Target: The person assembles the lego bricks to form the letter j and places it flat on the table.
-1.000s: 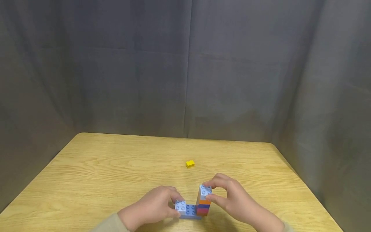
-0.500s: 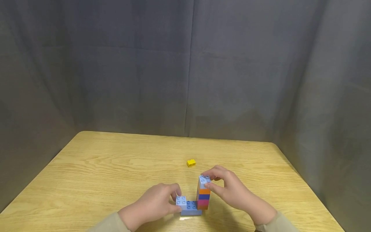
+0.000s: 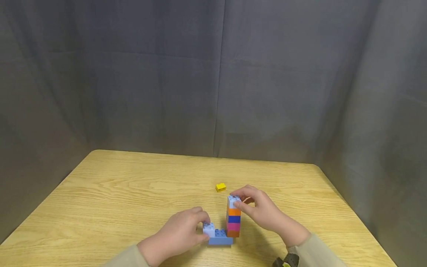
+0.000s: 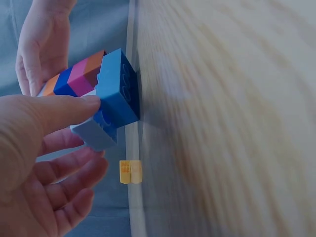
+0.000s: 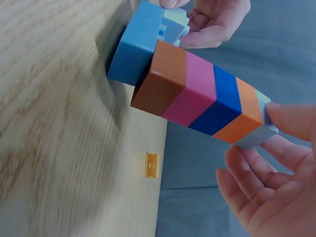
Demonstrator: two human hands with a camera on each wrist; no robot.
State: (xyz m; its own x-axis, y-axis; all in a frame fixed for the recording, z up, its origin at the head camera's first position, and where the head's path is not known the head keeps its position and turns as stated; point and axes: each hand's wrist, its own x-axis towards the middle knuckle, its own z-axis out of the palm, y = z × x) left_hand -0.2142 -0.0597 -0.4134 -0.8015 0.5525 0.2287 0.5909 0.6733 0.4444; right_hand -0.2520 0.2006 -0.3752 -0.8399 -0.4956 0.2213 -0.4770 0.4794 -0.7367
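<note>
My left hand pinches a light blue brick between thumb and fingers. That brick sits on the left end of a longer blue brick. From the right end rises a tower: brown brick, pink brick, dark blue brick, orange brick, and a second light blue brick on top. Thumb and fingers of my right hand grip this top brick. In the left wrist view the long brick's hollow underside shows, lifted off the table.
A small yellow brick lies on the wooden table beyond the hands. Grey curtains hang behind the table and along both sides. A dark strap shows by the right sleeve.
Both hands have raised the joined bricks and moved them slightly away from me, the right hand more. The tower's front faces show more now and the studs on top less.
</note>
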